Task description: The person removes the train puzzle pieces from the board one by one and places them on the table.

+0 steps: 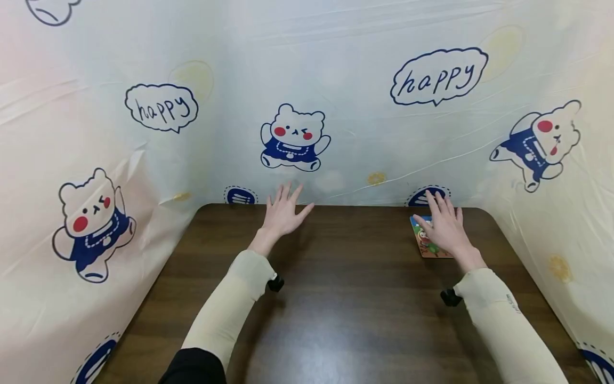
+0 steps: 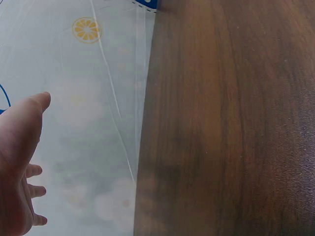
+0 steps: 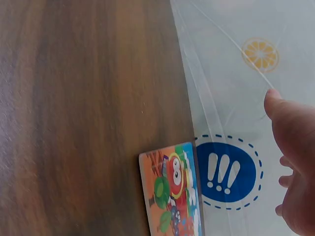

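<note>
Near the far edge of the dark wooden table point(image 1: 336, 298), my left hand point(image 1: 284, 213) hovers with its fingers spread and holds nothing. In the left wrist view its thumb point(image 2: 27, 118) points out and the palm is bare. My right hand point(image 1: 443, 226) is held over a colourful cartoon picture board point(image 1: 434, 250) at the far right, covering part of it. Those fingers are also spread and hold nothing. The right wrist view shows the board point(image 3: 172, 191) lying flat by the table edge, apart from the right thumb point(image 3: 290, 123); its lower end is cut off.
A pale curtain point(image 1: 355, 138) printed with bears and "happy" bubbles hangs around the back and both sides of the table. Dark devices point(image 1: 275, 283) are worn at both wrists, over light sleeves point(image 1: 230, 304).
</note>
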### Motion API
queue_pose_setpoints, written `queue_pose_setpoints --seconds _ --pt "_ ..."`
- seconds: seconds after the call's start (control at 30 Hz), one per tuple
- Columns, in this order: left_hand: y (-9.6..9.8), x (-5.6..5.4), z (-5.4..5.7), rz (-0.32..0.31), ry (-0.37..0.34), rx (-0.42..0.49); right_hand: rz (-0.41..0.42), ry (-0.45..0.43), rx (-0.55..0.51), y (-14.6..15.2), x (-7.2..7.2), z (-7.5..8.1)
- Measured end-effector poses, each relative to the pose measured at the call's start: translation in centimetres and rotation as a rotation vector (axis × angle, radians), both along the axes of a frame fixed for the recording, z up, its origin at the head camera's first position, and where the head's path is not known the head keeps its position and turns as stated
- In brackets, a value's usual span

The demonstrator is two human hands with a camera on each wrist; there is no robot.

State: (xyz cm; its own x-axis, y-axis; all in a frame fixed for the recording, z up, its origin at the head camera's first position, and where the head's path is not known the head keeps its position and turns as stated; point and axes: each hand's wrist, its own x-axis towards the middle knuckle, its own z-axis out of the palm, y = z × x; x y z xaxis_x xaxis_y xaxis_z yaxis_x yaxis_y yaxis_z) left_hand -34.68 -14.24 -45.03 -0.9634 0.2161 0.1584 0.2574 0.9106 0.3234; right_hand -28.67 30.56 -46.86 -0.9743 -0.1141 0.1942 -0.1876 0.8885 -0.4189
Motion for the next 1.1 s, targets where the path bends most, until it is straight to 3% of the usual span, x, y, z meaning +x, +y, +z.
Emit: queue_pose_setpoints --seconds 0.43,0.7,1.1 --pt "1.9 -0.4 -0.2 -0.043 -0.01 -0.015 -0.012 -0.012 -0.01 2.3 -0.2 0.0" --pt "5.0 0.3 -2.1 -0.08 -0.045 -0.036 -0.034 -0.043 0.02 4.5 0.3 -1.5" --pt "11.7 1.5 -5.1 -0.205 -0.105 -0.052 -0.119 -0.157 0.048 8.5 1.8 -3.9"
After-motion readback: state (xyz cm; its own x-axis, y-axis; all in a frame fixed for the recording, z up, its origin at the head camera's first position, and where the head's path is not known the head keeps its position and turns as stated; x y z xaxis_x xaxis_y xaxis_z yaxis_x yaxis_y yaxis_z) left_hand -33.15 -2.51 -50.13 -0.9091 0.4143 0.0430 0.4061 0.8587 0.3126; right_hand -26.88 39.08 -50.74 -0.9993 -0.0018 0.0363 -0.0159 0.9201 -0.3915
